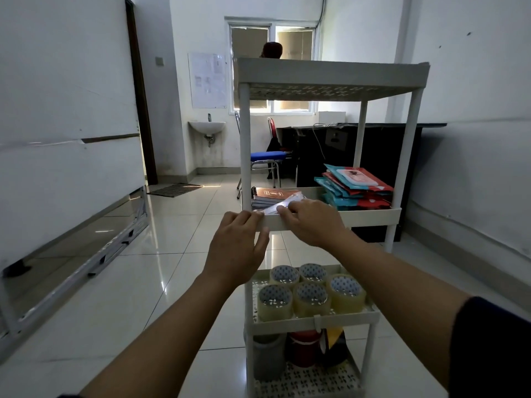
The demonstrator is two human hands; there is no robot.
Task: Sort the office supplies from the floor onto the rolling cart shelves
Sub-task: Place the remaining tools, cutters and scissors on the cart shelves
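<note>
**A:** Where was the thing the person was sorting at that point?

**B:** On the second shelf (370,218) of the rolling cart (330,79). A clear plastic packet (283,204) lay on top of the spiral notebooks (268,195) at the shelf's left end, its near edge hanging over the front lip.

**A:** And the hands?

**B:** The right hand (311,222) rested on the packet, its fingers (290,209) curled down onto the film, pressing or lightly pinching it; which of the 2 could not be told. The left hand (237,248) was laid flat against the shelf's front lip, fingers straight and close together, tips touching the edge just beside the packet's corner.

**A:** How would that packet handle?

**B:** Judging by the shine and the way it sagged over the lip, it looked light, thin and floppy, with a slick surface. It would probably slide on the notebook cover and bend if held by 1 corner. What was inside was too blurred to name.

**A:** So where should it be held?

**B:** Likely along the near edge with thumb under and fingers on top, or pushed flat from above with the palm until it sat fully on the notebooks. The lip should then keep it in.

**A:** Anything else on the cart?

**B:** A stack of red and teal packets (355,183) at the shelf's right end, 5 rolls of clear tape (311,294) on the shelf below, and some containers (301,347) on the bottom one.
</note>
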